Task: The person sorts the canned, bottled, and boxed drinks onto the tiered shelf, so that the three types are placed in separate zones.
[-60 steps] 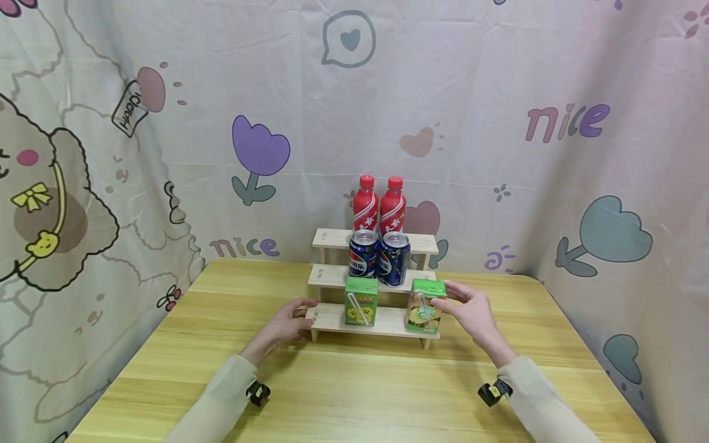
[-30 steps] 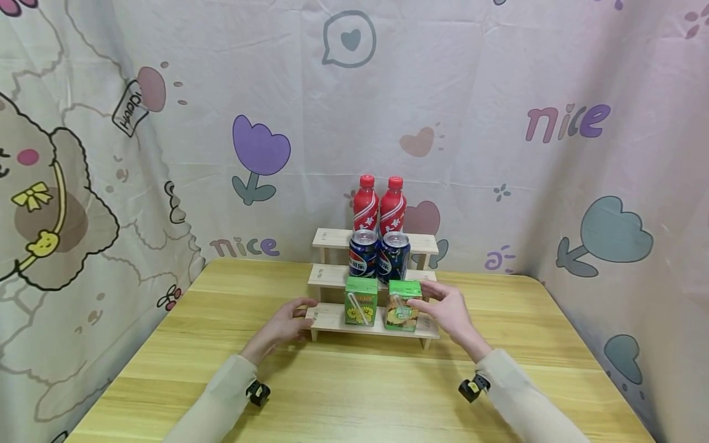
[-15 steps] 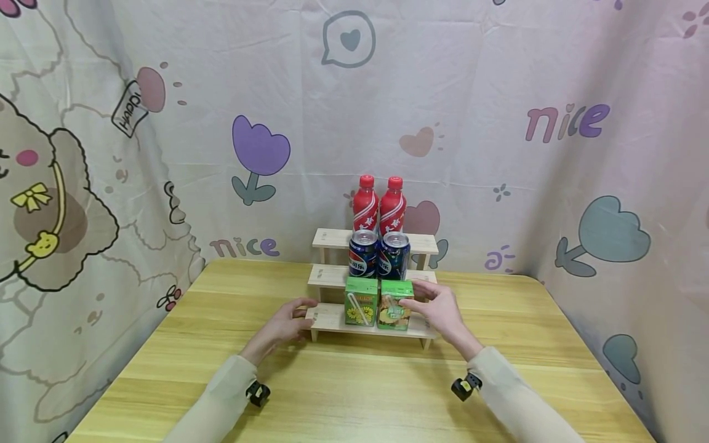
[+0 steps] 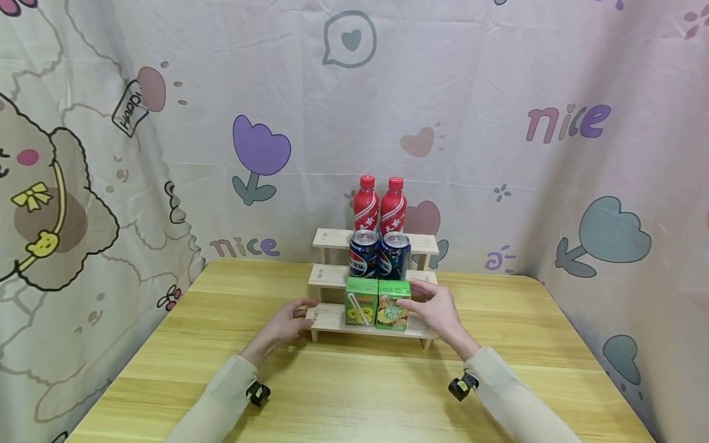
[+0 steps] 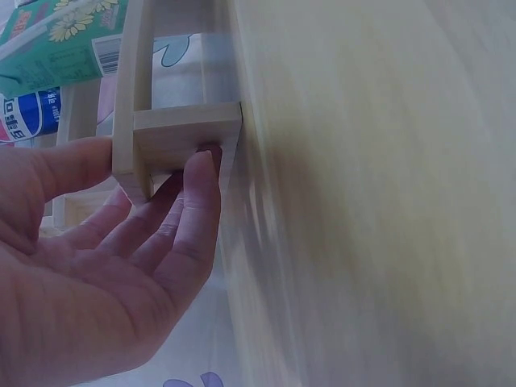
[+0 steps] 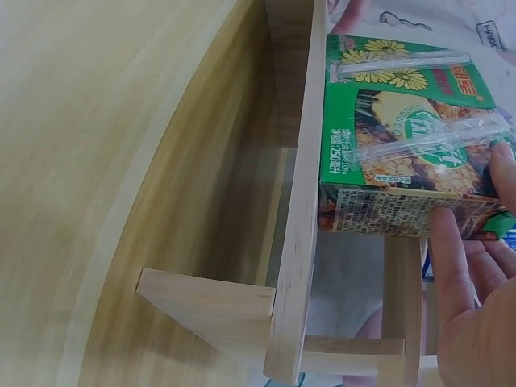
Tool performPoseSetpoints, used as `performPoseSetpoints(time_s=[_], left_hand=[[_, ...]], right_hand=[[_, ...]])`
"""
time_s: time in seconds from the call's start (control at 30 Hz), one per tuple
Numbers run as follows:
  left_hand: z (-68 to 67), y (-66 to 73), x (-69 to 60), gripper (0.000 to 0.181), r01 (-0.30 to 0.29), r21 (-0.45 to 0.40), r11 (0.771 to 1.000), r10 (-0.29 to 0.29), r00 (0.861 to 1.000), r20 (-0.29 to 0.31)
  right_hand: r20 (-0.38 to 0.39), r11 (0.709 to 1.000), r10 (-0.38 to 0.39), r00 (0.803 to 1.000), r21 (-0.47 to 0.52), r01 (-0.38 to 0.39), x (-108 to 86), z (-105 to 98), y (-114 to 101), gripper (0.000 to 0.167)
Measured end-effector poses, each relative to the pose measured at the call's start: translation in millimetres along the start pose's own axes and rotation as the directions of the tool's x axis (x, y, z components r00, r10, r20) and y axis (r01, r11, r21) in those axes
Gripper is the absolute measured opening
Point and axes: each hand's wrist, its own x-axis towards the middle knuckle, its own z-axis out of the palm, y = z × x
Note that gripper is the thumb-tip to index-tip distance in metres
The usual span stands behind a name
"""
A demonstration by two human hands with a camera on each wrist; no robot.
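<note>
My left hand (image 4: 289, 320) grips the left end of the lowest step of a three-step wooden rack (image 4: 329, 314). In the left wrist view its thumb lies on the board and its fingers curl underneath by the leg. On the lowest step, my right hand (image 4: 440, 309) holds a green juice carton with a pineapple picture (image 4: 392, 314), thumb on the front and fingers along its right side. Directly left of it stands a green drink carton with yellow flowers (image 4: 360, 311); the two sit side by side, seemingly touching. Each carton has a wrapped straw on its front.
Two blue cans (image 4: 394, 258) stand on the middle step, right behind the cartons. Two red bottles (image 4: 365, 203) occupy the top step. The rack stands on a wooden table (image 4: 354, 387) before a printed curtain (image 4: 460, 80).
My right hand has slid the pineapple carton leftward along the lowest step, from the right end up to the flower carton. My left hand has stayed on the rack.
</note>
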Motion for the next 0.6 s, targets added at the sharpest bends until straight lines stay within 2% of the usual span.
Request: performPoseSetpoints(time_s=[0.2, 0.53, 0.6], left_hand=[[-0.2, -1.2, -0.6, 0.044, -0.01, 0.002, 1.0, 0.01, 1.0, 0.007], [-0.3, -3.3, -0.6, 0.047, -0.022, 0.007, 1.0, 0.022, 1.0, 0.0], [-0.1, -3.3, -0.6, 0.046, -0.019, 0.007, 1.0, 0.019, 1.0, -0.006]], right_hand=[[-0.003, 0.999, -0.013, 1.0, -0.041, 0.013, -16.2, 0, -32, 0.052], [-0.016, 0.997, -0.052, 0.999, -0.051, 0.051, -15.5, 1, -30, 0.048], [-0.019, 0.997, -0.053, 0.998, -0.051, 0.052, -11.7, 1, -22, 0.049]])
